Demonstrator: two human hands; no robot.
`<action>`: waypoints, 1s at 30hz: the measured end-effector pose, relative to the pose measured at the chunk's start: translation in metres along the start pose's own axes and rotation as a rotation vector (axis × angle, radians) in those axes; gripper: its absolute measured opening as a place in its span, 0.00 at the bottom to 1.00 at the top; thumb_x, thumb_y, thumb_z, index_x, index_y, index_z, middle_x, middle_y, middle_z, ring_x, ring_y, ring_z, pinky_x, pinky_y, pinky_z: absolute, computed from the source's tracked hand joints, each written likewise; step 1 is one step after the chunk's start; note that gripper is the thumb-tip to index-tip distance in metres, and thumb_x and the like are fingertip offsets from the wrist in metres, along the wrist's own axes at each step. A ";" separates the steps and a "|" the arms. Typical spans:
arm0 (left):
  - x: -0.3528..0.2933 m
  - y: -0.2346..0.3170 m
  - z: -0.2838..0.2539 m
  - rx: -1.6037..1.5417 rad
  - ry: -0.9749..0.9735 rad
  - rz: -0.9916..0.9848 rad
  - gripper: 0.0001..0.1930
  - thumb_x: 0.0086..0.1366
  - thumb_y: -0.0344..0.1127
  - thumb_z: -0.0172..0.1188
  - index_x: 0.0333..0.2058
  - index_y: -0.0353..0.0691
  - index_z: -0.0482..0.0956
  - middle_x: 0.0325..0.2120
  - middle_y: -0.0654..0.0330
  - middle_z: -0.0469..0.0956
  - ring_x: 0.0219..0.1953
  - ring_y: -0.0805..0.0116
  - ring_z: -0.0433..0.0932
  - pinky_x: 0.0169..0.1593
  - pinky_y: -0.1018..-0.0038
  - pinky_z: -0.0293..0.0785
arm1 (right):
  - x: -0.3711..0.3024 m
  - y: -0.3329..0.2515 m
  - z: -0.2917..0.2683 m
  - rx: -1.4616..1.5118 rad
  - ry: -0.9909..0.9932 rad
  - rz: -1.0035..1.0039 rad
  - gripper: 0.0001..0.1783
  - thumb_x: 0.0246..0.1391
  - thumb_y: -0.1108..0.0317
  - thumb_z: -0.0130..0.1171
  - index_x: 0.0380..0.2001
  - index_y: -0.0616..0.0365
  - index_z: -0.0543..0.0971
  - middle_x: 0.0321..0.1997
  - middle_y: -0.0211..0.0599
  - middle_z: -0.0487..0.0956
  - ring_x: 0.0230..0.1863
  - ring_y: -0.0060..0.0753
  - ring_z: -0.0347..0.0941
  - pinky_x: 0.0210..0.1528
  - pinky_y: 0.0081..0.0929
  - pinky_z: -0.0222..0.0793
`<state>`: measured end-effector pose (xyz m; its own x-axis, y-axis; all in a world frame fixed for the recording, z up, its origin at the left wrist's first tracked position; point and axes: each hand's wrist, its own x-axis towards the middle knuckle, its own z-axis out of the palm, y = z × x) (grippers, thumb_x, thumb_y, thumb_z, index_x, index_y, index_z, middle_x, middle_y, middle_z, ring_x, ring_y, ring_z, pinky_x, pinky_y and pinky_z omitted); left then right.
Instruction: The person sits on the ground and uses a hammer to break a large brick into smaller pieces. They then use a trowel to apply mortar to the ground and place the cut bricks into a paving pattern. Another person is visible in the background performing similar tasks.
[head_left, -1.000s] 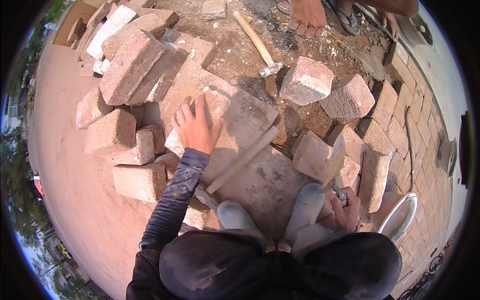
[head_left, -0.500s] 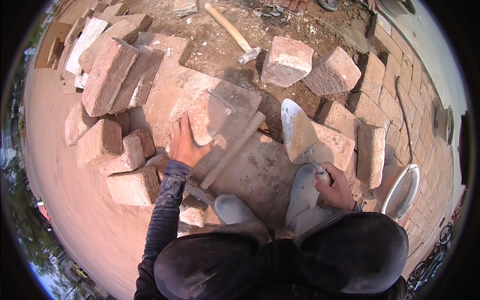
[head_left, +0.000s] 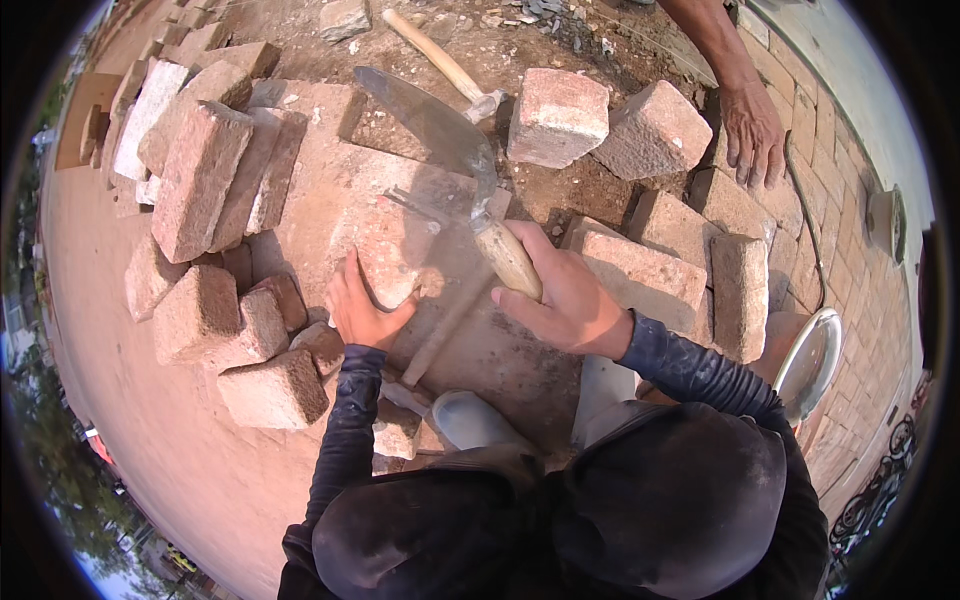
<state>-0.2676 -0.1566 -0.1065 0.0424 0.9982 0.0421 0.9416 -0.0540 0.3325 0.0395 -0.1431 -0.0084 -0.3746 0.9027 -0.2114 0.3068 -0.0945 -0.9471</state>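
Head view: right hand [head_left: 565, 292] is gripping a trowel [head_left: 468, 150] by its wooden handle; left hand [head_left: 362, 312] is resting, fingers spread, on a reddish brick [head_left: 380, 245]. Trowel's likely handling light, stiff; brick heavy, rough, needing side holds.

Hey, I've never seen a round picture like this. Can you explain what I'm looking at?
There's no machine here, just a person's two bare hands. A wide fisheye camera worn on the head looks down at them, so straight edges bend near the rim. The right hand grips a trowel by its wooden handle. The left hand is at the reddish stonework, thumb and fingers spread. Around them are stacked bricks, a hammer, a long bar and a bucket. Another person's hand reaches in at upper right.
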 end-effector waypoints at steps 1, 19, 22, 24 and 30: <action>0.000 0.000 0.001 0.006 0.000 -0.005 0.57 0.39 0.54 0.75 0.66 0.36 0.60 0.54 0.45 0.69 0.56 0.44 0.67 0.61 0.53 0.59 | 0.010 0.001 0.008 0.004 0.039 -0.033 0.34 0.57 0.63 0.59 0.62 0.64 0.59 0.36 0.59 0.78 0.40 0.60 0.78 0.43 0.46 0.71; 0.003 0.006 -0.002 0.013 -0.089 -0.106 0.58 0.39 0.56 0.75 0.68 0.39 0.59 0.56 0.45 0.67 0.58 0.45 0.66 0.62 0.53 0.58 | 0.055 0.055 0.042 -0.366 -0.154 0.176 0.29 0.50 0.66 0.60 0.54 0.67 0.67 0.35 0.65 0.78 0.40 0.68 0.76 0.44 0.52 0.72; 0.000 0.002 0.001 0.026 -0.036 -0.064 0.58 0.39 0.56 0.75 0.67 0.39 0.59 0.56 0.45 0.67 0.58 0.45 0.66 0.62 0.53 0.58 | 0.064 0.051 0.033 -0.254 -0.094 0.000 0.24 0.50 0.67 0.61 0.44 0.72 0.66 0.29 0.68 0.77 0.39 0.71 0.76 0.44 0.56 0.71; -0.001 0.001 0.002 0.035 -0.026 -0.060 0.58 0.39 0.57 0.75 0.67 0.38 0.59 0.56 0.45 0.67 0.58 0.45 0.66 0.62 0.53 0.58 | 0.067 0.023 0.027 -0.174 -0.020 0.056 0.24 0.49 0.67 0.60 0.44 0.73 0.66 0.30 0.68 0.77 0.39 0.71 0.76 0.45 0.56 0.71; 0.004 0.005 0.000 0.032 -0.047 -0.059 0.57 0.40 0.58 0.74 0.67 0.38 0.60 0.56 0.45 0.67 0.58 0.45 0.66 0.62 0.52 0.58 | 0.064 0.057 0.036 -0.258 -0.109 0.098 0.23 0.48 0.67 0.60 0.41 0.74 0.68 0.32 0.69 0.78 0.39 0.73 0.75 0.46 0.54 0.71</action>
<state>-0.2623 -0.1530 -0.1048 0.0017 0.9998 -0.0216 0.9530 0.0049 0.3030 0.0017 -0.1056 -0.0843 -0.4193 0.8431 -0.3367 0.5533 -0.0567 -0.8311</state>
